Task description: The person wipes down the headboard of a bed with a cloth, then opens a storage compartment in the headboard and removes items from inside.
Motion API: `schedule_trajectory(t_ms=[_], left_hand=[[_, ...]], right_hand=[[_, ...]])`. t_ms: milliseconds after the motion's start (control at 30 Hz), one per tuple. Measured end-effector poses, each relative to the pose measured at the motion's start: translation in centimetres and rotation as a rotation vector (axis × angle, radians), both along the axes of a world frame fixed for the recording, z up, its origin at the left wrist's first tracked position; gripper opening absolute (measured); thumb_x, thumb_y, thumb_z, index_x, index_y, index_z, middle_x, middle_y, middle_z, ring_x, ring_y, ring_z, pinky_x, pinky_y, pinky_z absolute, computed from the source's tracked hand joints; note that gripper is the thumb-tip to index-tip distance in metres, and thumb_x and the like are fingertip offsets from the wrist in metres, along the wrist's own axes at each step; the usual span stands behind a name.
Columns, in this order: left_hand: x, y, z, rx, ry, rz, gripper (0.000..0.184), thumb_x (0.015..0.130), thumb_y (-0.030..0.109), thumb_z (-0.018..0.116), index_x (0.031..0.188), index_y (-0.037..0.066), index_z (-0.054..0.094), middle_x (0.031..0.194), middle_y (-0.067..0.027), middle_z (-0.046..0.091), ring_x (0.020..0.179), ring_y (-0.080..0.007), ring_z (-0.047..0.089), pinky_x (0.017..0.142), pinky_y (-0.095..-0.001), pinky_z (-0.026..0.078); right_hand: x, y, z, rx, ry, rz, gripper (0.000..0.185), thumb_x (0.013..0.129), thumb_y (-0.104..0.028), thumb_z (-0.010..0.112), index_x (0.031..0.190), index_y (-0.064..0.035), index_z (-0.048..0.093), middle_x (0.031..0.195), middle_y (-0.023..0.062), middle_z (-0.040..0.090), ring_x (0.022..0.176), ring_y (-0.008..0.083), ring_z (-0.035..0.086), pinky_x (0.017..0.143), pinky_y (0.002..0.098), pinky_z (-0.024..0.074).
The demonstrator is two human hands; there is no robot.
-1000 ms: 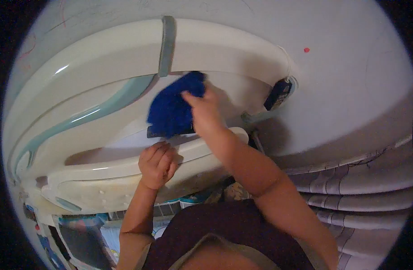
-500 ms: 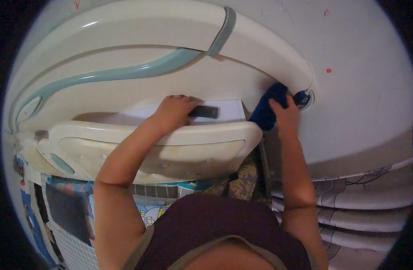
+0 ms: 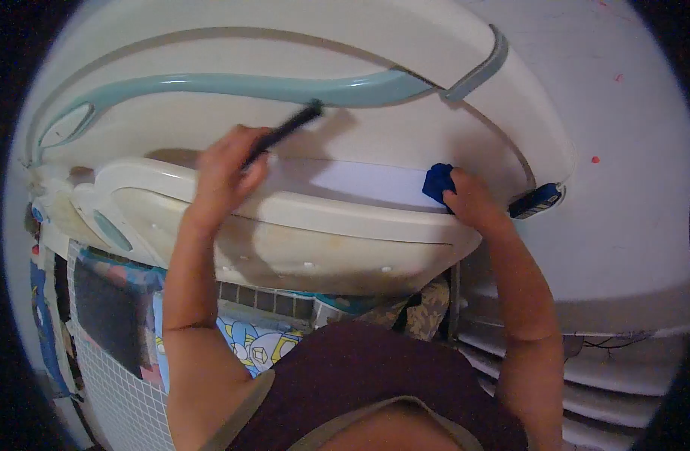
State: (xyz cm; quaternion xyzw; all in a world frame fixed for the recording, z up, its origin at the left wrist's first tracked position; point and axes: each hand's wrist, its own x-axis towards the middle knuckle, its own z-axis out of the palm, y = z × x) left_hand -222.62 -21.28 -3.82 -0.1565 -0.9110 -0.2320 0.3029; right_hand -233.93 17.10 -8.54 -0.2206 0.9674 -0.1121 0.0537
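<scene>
My left hand [image 3: 228, 169] is closed around one end of a slim black object [image 3: 289, 131] shaped like a remote control. It is raised and tilted above the ledge, its far end in front of the teal trim. My right hand [image 3: 473, 197] grips a bunched dark blue cloth [image 3: 438, 183] at the right end of the white shelf surface [image 3: 360, 180]. That surface lies between the cream curved back panel [image 3: 375, 128] and the cream front panel [image 3: 345, 214]. The cloth seems to touch the shelf.
Right of my right hand, a dark blue item [image 3: 537, 201] sits at the panel's end. Teal trim [image 3: 187, 83] curves along the back panel. Below are a cartoon-print fabric [image 3: 258, 342] and a camouflage-patterned fabric [image 3: 428, 308]. Pale folded fabric [image 3: 608, 413] lies at lower right.
My left hand has lifted the black object off the shelf and moved left. My right hand has brought the blue cloth from the panel's end onto the shelf. The view has shifted.
</scene>
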Motion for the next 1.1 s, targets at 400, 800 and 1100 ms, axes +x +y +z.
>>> schedule_trajectory(t_ms=[400,800,1100], left_hand=[[2.1,-8.2,-2.9,0.705,0.235,0.35,0.021,0.089,0.016,0.055,0.098,-0.003,0.057,0.08,-0.0065,0.062,0.07,-0.0127,0.06,0.065,-0.0236,0.046],[2.2,-7.4,-3.4,0.466,0.101,0.339,0.019,0.087,0.016,0.059,0.099,0.001,0.057,0.079,-0.0061,0.061,0.07,-0.0133,0.056,0.062,-0.0262,0.045],[0.3,8.0,-0.7,-0.163,-0.053,-0.237,0.031,0.08,0.03,0.062,0.101,0.007,0.057,0.093,-0.0131,0.063,0.086,-0.0344,0.061,0.069,-0.0413,0.051]], right_hand=[[2.3,-21.0,-0.1,-0.29,-0.231,0.324,0.037,0.08,-0.032,0.062,0.088,0.0043,0.059,0.086,0.0261,0.061,0.082,0.0407,0.059,0.072,0.0459,0.0454],[4.5,-22.4,1.5,-0.995,-0.213,0.332,0.041,0.086,-0.029,0.062,0.115,-0.0021,0.055,0.096,0.0114,0.063,0.088,0.0192,0.06,0.077,0.0329,0.0491],[7.3,-13.5,3.0,-1.422,-0.269,-0.132,0.027,0.084,-0.014,0.062,0.106,-0.0003,0.053,0.094,0.0092,0.062,0.09,0.0167,0.058,0.081,0.0291,0.0456]])
